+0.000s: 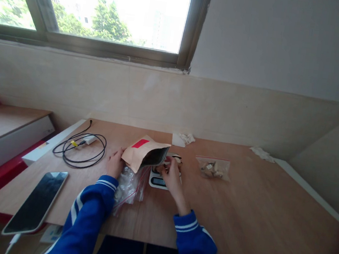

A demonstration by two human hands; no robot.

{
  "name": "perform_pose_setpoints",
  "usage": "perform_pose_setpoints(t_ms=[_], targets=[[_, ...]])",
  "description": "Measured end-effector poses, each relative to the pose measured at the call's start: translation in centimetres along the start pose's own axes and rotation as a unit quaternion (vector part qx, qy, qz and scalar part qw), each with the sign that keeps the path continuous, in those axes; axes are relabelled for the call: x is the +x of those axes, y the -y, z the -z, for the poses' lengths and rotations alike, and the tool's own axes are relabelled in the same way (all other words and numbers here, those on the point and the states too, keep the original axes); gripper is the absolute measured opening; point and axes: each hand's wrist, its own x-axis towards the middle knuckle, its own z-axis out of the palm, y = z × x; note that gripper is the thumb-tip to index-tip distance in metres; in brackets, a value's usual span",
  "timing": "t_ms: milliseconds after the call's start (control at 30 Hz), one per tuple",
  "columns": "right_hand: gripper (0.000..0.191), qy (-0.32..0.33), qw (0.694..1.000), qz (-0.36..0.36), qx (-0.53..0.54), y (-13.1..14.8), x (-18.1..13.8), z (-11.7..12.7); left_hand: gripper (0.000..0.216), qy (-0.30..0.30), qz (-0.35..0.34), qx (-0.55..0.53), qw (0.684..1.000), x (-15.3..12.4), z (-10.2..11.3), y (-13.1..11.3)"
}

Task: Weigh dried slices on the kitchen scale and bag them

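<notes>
My left hand (115, 162) is closed on the left end of a brown kraft paper pouch (137, 155) with a red label. The pouch lies tilted, its dark mouth gaping toward the right. My right hand (172, 176) is beside that mouth, over a small white digital scale (164, 186) with a display at its front. Its fingers are pinched together, and what they hold, if anything, is too small to name. Brownish pieces show on the scale, partly covered by the hand. Under the pouch lie clear zip bags (128, 186) with red seals.
To the right sits a clear zip bag with brownish pieces inside (214, 169). A coiled black cable (80, 152) and a phone (37, 201) on a white charging lead are at the left. Crumpled white paper (186, 138) lies by the back wall.
</notes>
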Motion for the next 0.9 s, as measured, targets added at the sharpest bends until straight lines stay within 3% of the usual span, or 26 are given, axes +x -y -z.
perform_pose_setpoints(t_ms=[300, 567, 900], targets=[[0.023, -0.008, 0.988, 0.064, -0.141, -0.3, 0.3, 0.2, 0.045, -0.001, 0.007, -0.008, 1.0, -0.1, 0.2, -0.2], [0.019, -0.056, 0.973, 0.038, -0.22, -1.4, -0.4, 2.4, 0.045, -0.007, -0.004, 0.0, 1.0, -0.1, 0.1, -0.1], [0.021, -0.03, 0.994, 0.066, -0.086, -1.7, -0.6, 2.0, 0.046, -0.012, 0.0, 0.001, 1.0, -0.1, 0.0, -0.2]])
